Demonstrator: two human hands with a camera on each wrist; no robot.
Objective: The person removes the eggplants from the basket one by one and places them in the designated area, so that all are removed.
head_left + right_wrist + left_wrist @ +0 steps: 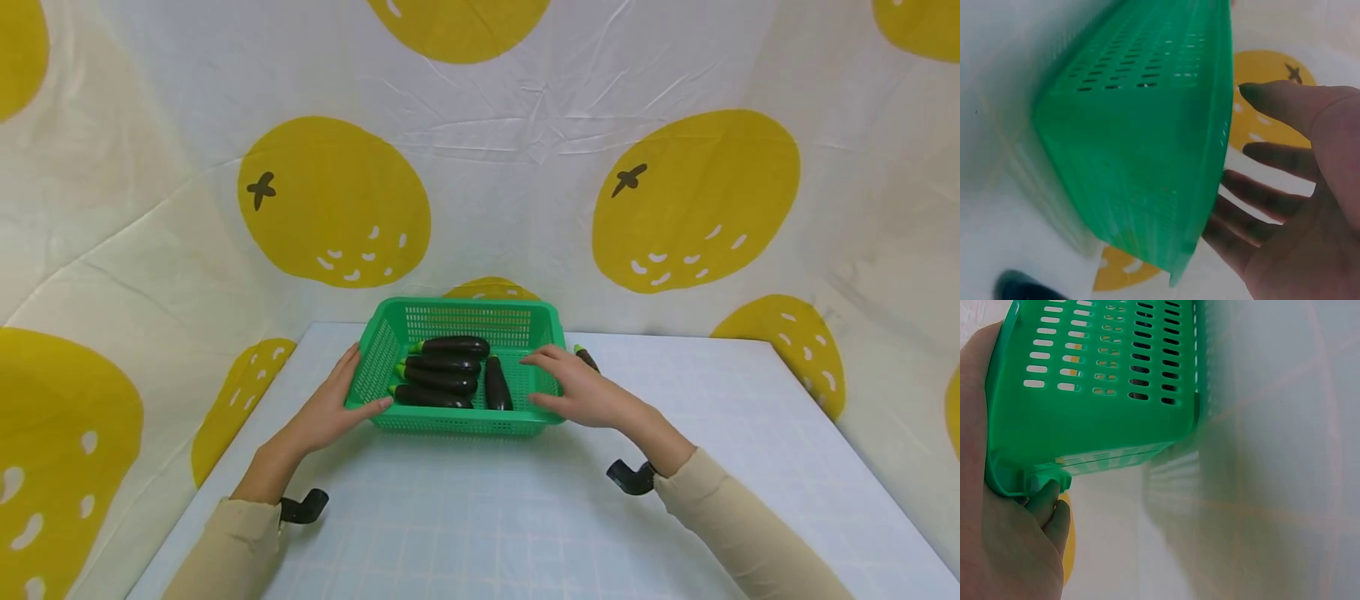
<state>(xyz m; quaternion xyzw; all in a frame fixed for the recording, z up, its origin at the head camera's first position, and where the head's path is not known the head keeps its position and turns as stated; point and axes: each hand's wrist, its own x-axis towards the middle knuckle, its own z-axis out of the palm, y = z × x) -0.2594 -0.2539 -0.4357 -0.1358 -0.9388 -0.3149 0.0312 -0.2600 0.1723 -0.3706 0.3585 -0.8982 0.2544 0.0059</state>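
Observation:
A green plastic basket (457, 422) with slotted walls sits on the table. Inside it lie several dark eggplants (442, 381) with green stem ends, most of them lengthwise on the left, and another eggplant (497, 385) standing crosswise beside them. My left hand (327, 408) grips the basket's left end, its thumb along the front rim; in the left wrist view, fingertips (1054, 509) curl beneath the rim. My right hand (577, 387) hovers at the right rim with fingers spread and nothing between them; the right wrist view shows the fingers (1272, 194) beside the rim.
One more eggplant (587, 357) lies on the table right of the basket, partly hidden behind my right hand. A pale checked cloth (465, 517) covers the table. Fruit-printed curtains (510, 192) hang behind and at both sides.

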